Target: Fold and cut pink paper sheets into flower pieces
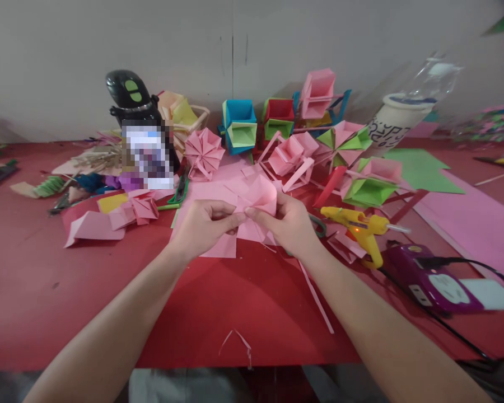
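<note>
Pink folded paper [261, 193] is showing only in part: the left hand [205, 225] and the right hand [292, 224] are covering portions of its near edge, and several fingers are curling out of sight. A green-handled tool [318, 225] is extending behind the right hand, its far end hidden; pixelation is masking the phone screen [150, 157], and the black cable [483, 260] is running out of view at right. The folded paper is lying between the hands, its cupped part rising beside the right fingers. The left hand is pinching its left near edge; the right hand is gripping it, thumb in front. Beneath, a pink sheet [222, 246] is resting on the red tabletop [243, 313]. Finished-looking paper boxes [242, 134] are standing at the far side, while a yellow glue gun [363, 224] is lying at right, near a purple power strip [441, 282].
</note>
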The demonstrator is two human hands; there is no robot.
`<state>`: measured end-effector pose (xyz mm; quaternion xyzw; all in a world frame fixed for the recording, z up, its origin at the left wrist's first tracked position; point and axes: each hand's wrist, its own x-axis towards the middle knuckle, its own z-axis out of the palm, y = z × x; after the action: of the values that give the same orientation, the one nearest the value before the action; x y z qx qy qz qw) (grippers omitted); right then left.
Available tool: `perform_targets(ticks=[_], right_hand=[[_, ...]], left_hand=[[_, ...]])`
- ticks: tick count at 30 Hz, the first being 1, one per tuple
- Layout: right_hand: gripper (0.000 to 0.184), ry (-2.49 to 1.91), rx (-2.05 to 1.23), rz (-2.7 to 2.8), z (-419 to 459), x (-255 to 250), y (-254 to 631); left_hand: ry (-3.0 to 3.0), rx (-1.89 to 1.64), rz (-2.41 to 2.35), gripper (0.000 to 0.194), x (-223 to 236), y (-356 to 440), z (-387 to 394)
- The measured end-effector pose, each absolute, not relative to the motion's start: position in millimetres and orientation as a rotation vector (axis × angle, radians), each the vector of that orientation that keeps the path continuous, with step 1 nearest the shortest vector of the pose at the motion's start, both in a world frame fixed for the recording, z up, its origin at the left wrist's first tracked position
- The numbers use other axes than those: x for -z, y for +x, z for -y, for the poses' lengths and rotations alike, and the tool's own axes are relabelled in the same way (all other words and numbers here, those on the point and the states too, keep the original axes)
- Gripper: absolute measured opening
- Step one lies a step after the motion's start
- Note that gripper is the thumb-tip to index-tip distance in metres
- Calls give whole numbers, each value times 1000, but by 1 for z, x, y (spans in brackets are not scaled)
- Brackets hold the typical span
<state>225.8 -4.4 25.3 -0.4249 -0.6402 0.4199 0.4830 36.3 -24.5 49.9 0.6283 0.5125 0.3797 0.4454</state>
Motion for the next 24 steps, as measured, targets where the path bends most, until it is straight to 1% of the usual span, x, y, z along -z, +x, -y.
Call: perform_targets(ticks=[4, 7, 15, 21, 24], right_hand=[[29, -968, -1154, 1556, 3, -23, 226], [29, -984, -1198, 1588, 2, -21, 227], [33, -1030, -1230, 1587, 4, -24, 228], [33, -993, -1340, 1543, 3, -20, 229], [31, -1012, -1372, 1524, 2, -20, 231]], left_hand=[[1592, -1015, -1312, 23, -47, 33, 24], [1649, -1046, -1311, 26, -45, 30, 23], [1670, -936, -1213, 27, -45, 32, 22], [1703, -918, -1259, 44, -48, 33, 24], [1719, -911, -1316, 44, -48, 30, 24]])
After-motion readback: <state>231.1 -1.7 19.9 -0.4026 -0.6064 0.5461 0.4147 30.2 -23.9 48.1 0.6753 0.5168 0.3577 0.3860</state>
